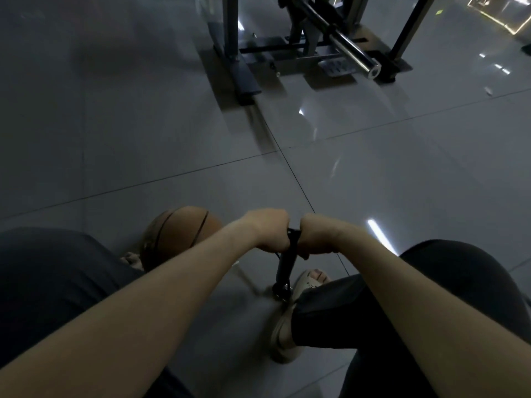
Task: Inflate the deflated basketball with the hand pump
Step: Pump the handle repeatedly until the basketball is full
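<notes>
A black hand pump [285, 264] stands upright on the tiled floor between my legs. My left hand [268, 229] and my right hand [317, 237] each grip one side of its handle, fingers curled round it. My right foot in a light sandal [290, 314] sits at the pump's base. The orange-brown basketball [179, 234] lies on the floor to the left of the pump, partly hidden behind my left forearm. A thin hose near the pump is barely visible.
A metal gym frame [238, 67] with a chrome barbell end [365, 66] stands on the floor ahead. My knees in dark trousers flank the pump. Grey glossy tiles [143, 124] stretch out to the front and left.
</notes>
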`<state>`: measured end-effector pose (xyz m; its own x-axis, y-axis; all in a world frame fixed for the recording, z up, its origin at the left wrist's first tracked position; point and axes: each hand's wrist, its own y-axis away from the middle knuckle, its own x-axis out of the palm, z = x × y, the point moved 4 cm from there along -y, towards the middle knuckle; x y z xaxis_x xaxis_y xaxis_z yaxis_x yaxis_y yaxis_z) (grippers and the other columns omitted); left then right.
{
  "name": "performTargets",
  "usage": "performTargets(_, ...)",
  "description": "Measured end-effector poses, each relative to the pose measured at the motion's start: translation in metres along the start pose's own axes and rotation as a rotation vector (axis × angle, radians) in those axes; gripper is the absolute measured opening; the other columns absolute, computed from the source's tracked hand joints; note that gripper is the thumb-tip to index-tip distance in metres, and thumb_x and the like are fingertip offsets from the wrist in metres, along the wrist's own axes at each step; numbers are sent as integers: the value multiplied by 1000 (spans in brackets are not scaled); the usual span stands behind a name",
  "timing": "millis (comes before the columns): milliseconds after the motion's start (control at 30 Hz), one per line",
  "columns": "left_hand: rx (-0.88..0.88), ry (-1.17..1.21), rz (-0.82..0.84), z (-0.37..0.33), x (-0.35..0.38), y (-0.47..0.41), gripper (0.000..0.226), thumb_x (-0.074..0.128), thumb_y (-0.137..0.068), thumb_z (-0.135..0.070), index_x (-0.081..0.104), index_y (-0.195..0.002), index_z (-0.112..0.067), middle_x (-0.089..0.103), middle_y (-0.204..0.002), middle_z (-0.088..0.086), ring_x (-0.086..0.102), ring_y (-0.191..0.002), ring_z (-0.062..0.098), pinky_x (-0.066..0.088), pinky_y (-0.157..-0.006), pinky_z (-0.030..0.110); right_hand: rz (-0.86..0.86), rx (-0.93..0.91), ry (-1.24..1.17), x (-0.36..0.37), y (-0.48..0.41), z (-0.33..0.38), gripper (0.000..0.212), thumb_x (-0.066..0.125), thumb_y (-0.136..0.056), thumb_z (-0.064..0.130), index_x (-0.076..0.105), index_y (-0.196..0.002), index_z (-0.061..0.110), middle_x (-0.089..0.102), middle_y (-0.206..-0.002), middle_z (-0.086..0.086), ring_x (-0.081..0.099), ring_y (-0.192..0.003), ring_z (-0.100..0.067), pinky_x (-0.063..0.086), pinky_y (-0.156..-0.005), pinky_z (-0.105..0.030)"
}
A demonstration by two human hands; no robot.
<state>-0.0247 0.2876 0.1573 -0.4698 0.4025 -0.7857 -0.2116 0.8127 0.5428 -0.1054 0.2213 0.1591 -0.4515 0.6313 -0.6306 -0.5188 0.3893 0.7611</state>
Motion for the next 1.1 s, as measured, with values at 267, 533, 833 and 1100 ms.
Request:
performTargets(267, -5, -67, 17, 10, 69, -18, 24, 60, -86, -25, 44, -69, -19, 57, -76, 3, 53, -65, 22, 44, -60, 33, 14, -3, 35, 62, -39, -17, 16, 63, -83, 17, 51, -72, 14, 53, -68, -2, 57, -69, -24, 45, -61, -31)
performTargets(533, 9, -74, 43, 10, 81, -18, 11, 60, -85, -24, 52, -84, -17, 60, -83, 5, 56, -74, 27, 46, -64, 34, -10, 9, 32, 76, -41, -21, 18, 61, -83, 27, 50, -78, 14, 53, -73, -3, 58, -75, -27, 48, -67, -34)
performTargets(833, 14, -19, -44, -12, -31, 18, 19, 67, -85, -33, 64, -76, -16, 62, -70, 1, 57, -61, 18, 43, -53, 28, -68, -27, -64, -30, 39, -2, 16, 75, -80, 16, 65, -82, 4, 52, -59, -5, 47, -47, -16, 40, -43, -25)
performTargets(1100, 8, -12, 73, -2, -12, 21, 22, 65, -85, -23, 57, -67, -14, 55, -61, 2, 50, -54, 19, 39, -51, 29, -78, -47, -43, 0, 23, 8, 8, 69, -82, 14, 67, -82, 7, 58, -66, -5, 53, -55, -17, 42, -49, -26)
